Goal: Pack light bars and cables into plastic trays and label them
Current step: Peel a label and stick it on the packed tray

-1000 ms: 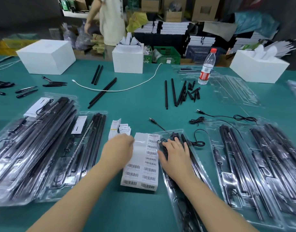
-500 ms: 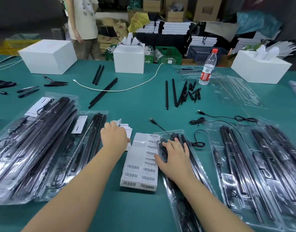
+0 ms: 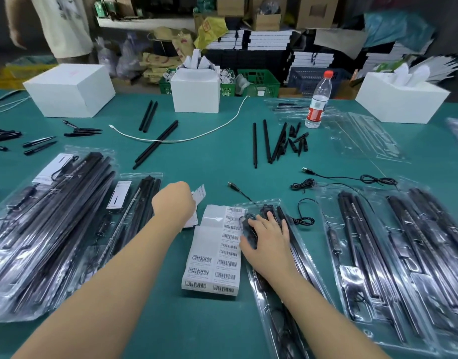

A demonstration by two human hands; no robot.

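A teal desk (image 3: 222,161) runs across a cluttered stockroom, with stacked cartons, dark crates and a green basket (image 3: 259,82) behind it. 3 white boxes (image 3: 195,92) stand along its far edge, and a clear bottle (image 3: 318,101) with a red cap and label stands near the right one. A thin white cord (image 3: 197,137) curves across the middle.

Matte black bars (image 3: 155,144) lie loose in the centre, slim and straight, with short black pieces beside them. Glossy clear trays (image 3: 49,229) already filled with bars are piled at the left; more filled trays (image 3: 393,255) lie at the right, creased and reflective. Coiled black cables (image 3: 304,183) lie on the desk above them.

In front, a white sheet (image 3: 215,251) of barcode labels lies flat, in 2 columns. Just right of it a tray (image 3: 277,255) holds bars and a cable.

The left hand (image 3: 175,203) reaches forward with knuckles up, fingers curled over small white slips (image 3: 200,194) beside the sheet; whether it pinches one I cannot tell. The right hand (image 3: 268,238) lies palm down on the tray's upper end, fingers spread and straight, pressing the plastic.

A person in a pale shirt (image 3: 62,24) stands at the far left.
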